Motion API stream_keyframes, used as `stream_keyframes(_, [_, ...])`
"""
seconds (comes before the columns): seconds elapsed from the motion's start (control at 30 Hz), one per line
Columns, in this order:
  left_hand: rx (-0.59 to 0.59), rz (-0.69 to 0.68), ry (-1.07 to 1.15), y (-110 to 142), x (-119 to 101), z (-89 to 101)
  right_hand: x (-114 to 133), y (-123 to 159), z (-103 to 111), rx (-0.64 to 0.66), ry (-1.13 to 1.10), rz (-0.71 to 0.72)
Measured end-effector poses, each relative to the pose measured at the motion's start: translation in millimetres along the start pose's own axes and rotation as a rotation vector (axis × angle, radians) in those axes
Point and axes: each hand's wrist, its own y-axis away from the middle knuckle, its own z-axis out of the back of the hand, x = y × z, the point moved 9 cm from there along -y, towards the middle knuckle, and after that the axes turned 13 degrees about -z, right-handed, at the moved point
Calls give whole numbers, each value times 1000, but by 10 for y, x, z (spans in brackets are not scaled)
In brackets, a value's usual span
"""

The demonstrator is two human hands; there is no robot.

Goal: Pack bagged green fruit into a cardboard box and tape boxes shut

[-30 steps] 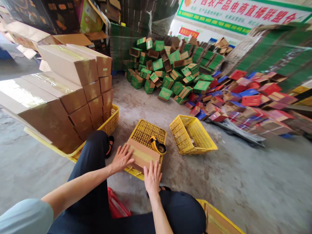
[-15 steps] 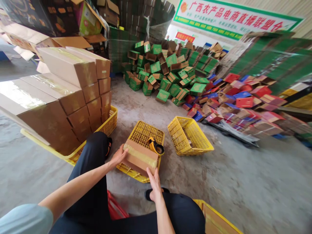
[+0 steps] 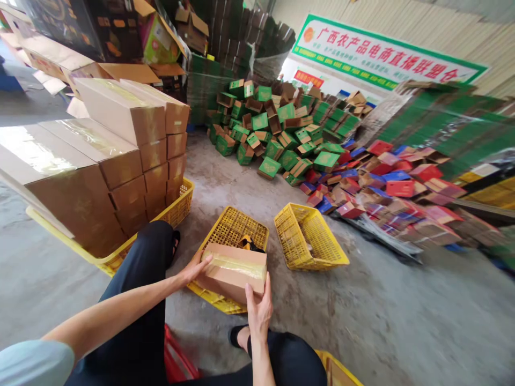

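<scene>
A brown cardboard box (image 3: 233, 271), with clear yellowish tape along its top, is held between my two hands over an upturned yellow plastic crate (image 3: 237, 222). My left hand (image 3: 195, 268) grips the box's left end, thumb on top. At the right end, my right hand (image 3: 258, 308) has its thumb on the near side and its fingers round the end. Behind the box a tape dispenser (image 3: 251, 244) rests on the crate, partly hidden by the box.
To my left, taped cardboard boxes (image 3: 124, 166) are stacked in a yellow crate (image 3: 183, 201). Another yellow crate (image 3: 309, 238) stands on the floor to the right. Beyond are piles of green boxes (image 3: 269, 167) and red and blue boxes (image 3: 400, 187). A red object (image 3: 177, 359) lies beneath me.
Both hands have lifted the box off the crate toward me. The box now covers more of the tape dispenser. The whole view has shifted slightly.
</scene>
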Motion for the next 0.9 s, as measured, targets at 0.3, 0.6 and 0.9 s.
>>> stream_keyframes(0.3, [103,-3,123,141,8,-320,669,233,178,-127,55,380])
stream_keyframes(0.6, [176,-142,-106,32,-416,-290,1062,456,-149,-125,151,581])
stream_keyframes(0.9, [225,-902,-266,744,-1782,-432,1150,580,-210,-51,93,654])
